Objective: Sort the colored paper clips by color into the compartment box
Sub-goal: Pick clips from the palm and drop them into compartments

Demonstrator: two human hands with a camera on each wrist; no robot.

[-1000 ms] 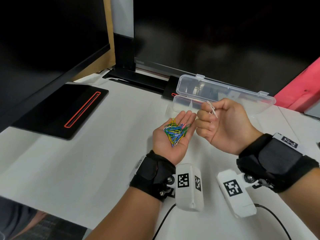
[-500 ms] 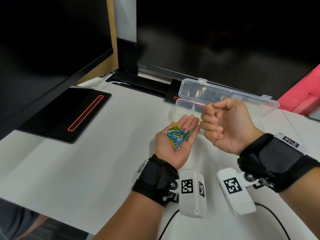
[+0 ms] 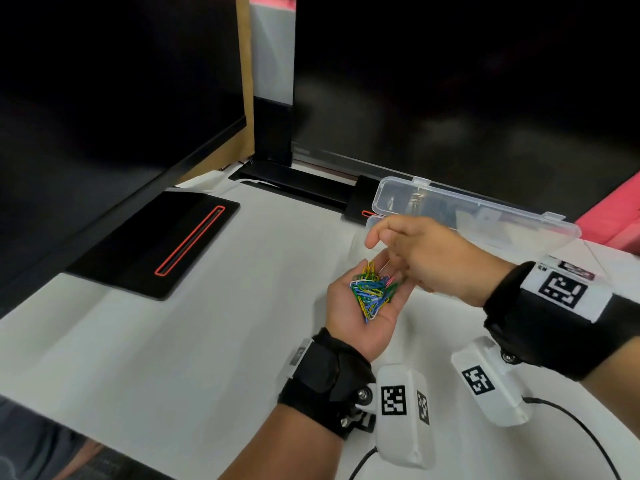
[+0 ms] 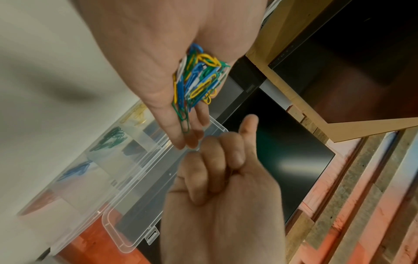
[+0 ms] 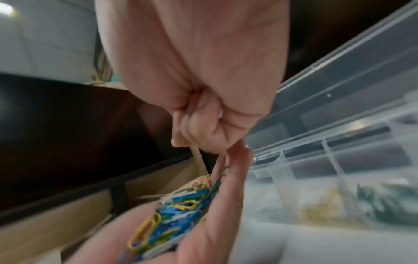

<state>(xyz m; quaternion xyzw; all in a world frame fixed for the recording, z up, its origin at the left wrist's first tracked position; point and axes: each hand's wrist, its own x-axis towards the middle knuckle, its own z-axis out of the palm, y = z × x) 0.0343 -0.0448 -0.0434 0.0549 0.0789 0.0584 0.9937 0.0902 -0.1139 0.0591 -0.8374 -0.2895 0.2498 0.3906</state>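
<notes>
My left hand [image 3: 375,336] lies palm up above the table, and a pile of mixed paper clips [image 3: 372,292] in blue, green, yellow and white rests on it. Its fingers are nearly straight. My right hand [image 3: 429,254] hovers palm down over the left fingertips, index finger stretched out and the other fingers curled. In the right wrist view a white paper clip [image 5: 220,113] glints inside that curl. The clear compartment box [image 4: 144,160] stands open behind the hands, holding sorted yellow clips [image 4: 135,114], green clips [image 4: 110,137] and blue clips [image 4: 76,169].
The box lid [image 3: 478,209] leans back towards a dark monitor [image 3: 450,81]. A black stand base with a red slot [image 3: 156,244] lies at the left on the white table [image 3: 173,341]. A red-pink object [image 3: 613,216] sits at the far right.
My right hand has turned palm down and moved left and down over the left hand's fingertips. The left hand still carries the clip pile.
</notes>
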